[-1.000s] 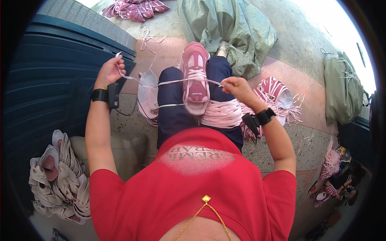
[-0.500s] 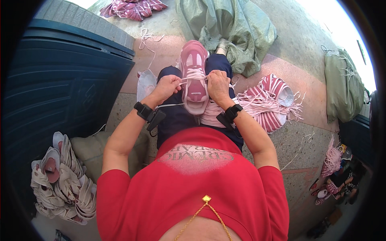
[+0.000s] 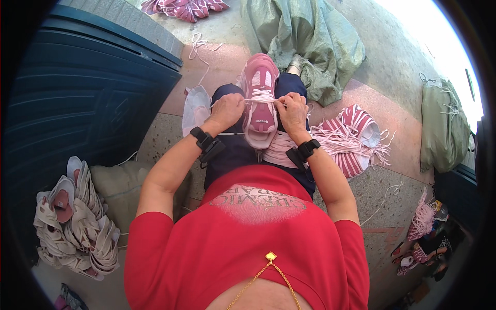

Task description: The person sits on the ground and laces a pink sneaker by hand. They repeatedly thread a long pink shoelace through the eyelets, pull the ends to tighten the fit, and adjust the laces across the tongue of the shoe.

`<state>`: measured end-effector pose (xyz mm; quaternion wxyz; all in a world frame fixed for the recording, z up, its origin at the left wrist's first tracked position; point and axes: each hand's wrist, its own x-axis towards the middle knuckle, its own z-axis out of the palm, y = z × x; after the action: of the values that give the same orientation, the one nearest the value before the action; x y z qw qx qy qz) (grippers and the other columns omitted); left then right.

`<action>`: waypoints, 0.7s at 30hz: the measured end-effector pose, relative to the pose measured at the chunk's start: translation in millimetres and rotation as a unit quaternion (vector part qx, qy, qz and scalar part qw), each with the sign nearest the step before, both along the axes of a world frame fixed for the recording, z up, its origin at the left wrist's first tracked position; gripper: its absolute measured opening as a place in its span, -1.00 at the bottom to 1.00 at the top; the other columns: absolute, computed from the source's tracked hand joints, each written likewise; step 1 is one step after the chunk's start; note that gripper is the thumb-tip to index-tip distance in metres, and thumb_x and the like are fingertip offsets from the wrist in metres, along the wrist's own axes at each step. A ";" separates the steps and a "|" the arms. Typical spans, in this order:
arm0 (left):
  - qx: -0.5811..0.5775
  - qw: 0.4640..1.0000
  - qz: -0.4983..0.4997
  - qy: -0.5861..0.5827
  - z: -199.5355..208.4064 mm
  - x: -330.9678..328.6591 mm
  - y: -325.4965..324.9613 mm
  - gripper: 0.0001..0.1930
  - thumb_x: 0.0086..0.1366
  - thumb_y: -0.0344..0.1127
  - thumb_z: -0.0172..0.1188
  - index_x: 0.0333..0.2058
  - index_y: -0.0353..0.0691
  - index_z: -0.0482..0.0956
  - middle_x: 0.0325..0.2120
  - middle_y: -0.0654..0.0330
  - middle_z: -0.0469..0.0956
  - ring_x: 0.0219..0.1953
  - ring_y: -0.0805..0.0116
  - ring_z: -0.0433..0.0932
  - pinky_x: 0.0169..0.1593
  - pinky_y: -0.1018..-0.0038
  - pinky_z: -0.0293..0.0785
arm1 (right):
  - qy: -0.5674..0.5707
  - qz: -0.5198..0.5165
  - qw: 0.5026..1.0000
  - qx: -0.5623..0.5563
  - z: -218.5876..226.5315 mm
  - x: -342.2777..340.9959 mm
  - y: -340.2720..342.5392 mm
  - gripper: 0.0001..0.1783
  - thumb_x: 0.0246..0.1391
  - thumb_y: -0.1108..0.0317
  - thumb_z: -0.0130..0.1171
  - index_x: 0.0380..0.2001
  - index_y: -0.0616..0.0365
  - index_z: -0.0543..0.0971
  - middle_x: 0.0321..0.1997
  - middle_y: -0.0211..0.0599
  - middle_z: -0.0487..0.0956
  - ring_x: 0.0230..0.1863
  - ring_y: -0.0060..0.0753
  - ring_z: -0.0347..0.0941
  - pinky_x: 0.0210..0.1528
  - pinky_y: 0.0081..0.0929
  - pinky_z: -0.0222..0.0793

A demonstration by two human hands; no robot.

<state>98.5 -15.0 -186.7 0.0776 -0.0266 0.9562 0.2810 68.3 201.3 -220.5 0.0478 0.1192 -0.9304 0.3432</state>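
A pink shoe upper point(image 3: 260, 123) rests between my knees with its toe pointing away from me. White laces point(image 3: 261, 96) run across its eyelets. On the shoe's left side, my left hand point(image 3: 228, 110) is closed, back upward, around a lace end, fingertips mostly hidden. To its right, my right hand point(image 3: 292, 110) pinches the lace between thumb and fingers. The lace stretches taut across the tongue between both hands. A loose lace length also trails under my left wrist.
Pink laces point(image 3: 330, 135) lie beside striped pink uppers point(image 3: 353, 164) at right. A green sack point(image 3: 310, 36) covers the floor ahead; another sack point(image 3: 443, 124) stands far right. Cream uppers point(image 3: 77, 227) are piled lower left, near a dark blue door point(image 3: 93, 98). A white-lined piece point(image 3: 195, 109) sits by my left knee.
My hands are slightly farther apart, and my left hand has turned so its back shows more. The whole view has shifted a little, moving the shoe rightward in it.
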 end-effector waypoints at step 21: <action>-0.067 0.981 -0.091 0.160 26.5 -3.4 30.1 -0.82 0.10 -0.32 0.16 -0.34 -0.25 0.59 -0.43 0.13 0.57 -0.30 0.10 0.45 -0.23 0.25 0.38 | -0.014 0.133 0.991 -0.015 0.5 0.7 21.2 -0.79 -0.01 0.27 0.14 -0.30 0.02 0.63 -0.28 -0.42 0.51 -0.17 -0.29 0.37 -0.15 -0.27 0.22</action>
<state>95.1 15.0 -160.2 -0.0528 0.1010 0.9714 0.2084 69.0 222.5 -220.1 -0.0099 0.2358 -0.9018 0.3620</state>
